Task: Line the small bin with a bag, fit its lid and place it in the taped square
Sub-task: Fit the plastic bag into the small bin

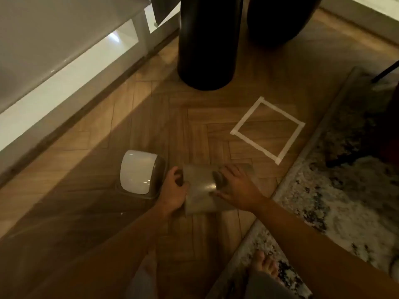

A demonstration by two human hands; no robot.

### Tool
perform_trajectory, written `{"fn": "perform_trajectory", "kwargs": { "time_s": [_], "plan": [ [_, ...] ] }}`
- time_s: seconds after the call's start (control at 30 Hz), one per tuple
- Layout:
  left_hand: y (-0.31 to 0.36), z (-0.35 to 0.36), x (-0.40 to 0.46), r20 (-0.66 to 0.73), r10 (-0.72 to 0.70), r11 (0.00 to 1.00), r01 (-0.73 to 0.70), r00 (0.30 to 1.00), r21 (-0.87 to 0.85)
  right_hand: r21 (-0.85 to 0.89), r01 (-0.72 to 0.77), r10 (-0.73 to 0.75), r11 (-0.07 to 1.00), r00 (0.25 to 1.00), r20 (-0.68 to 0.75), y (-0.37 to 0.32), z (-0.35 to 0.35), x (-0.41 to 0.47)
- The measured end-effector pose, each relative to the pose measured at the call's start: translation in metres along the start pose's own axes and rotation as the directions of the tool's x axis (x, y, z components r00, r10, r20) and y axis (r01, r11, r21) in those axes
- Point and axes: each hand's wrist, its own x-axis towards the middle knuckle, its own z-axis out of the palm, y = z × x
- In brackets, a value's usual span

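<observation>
The small grey, see-through bin (200,190) lies on its side on the wooden floor between my hands. My left hand (173,192) grips its left end. My right hand (237,188) holds its right end, with the fingertips showing dark through the wall. Just left of the bin lies the lid (140,173), a grey frame with a white swing flap, resting on the floor. The taped square (247,115), marked in white tape, is on the floor up and to the right, with nothing inside it. I cannot make out a bag.
A tall black cylinder (205,39) stands beyond the bin, with a second dark round object (280,18) beside it. A patterned rug (345,190) borders the floor on the right, close to the square. White furniture (54,83) runs along the left. My bare foot (265,266) is below.
</observation>
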Motion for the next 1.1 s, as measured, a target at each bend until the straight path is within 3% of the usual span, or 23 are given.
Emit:
{"fn": "perform_trajectory", "kwargs": {
  "time_s": [0.17, 0.4, 0.5, 0.67, 0.83, 1.1],
  "plan": [
    [-0.009, 0.006, 0.007, -0.041, 0.003, 1.000, -0.002, 0.999, 0.024, -0.136, 0.033, -0.026, 0.990, 0.998, 0.056, 0.004, 0.027, 0.008],
    [-0.003, 0.004, 0.008, -0.015, 0.019, 0.995, -0.018, 1.000, 0.096, -0.180, 0.033, -0.028, 0.983, 0.999, 0.033, 0.008, 0.037, 0.006],
    [0.010, 0.005, 0.001, -0.007, 0.046, 0.998, -0.045, 0.999, 0.051, -0.169, 0.030, -0.026, 0.985, 0.999, 0.027, 0.009, 0.031, 0.001],
    [0.039, 0.008, -0.015, 0.075, 0.049, 0.999, -0.049, 0.996, -0.002, -0.054, 0.023, -0.026, 0.998, 0.998, -0.055, 0.003, 0.009, -0.016],
    [0.072, 0.023, -0.033, 0.091, -0.003, 0.991, 0.015, 0.996, -0.133, 0.086, 0.080, -0.054, 0.993, 0.959, -0.279, -0.012, -0.018, -0.042],
    [0.104, 0.058, -0.043, 0.135, -0.059, 0.960, 0.094, 0.989, -0.264, 0.248, -0.058, 0.108, 0.967, 0.975, -0.193, -0.028, -0.018, -0.082]
  ]
}}
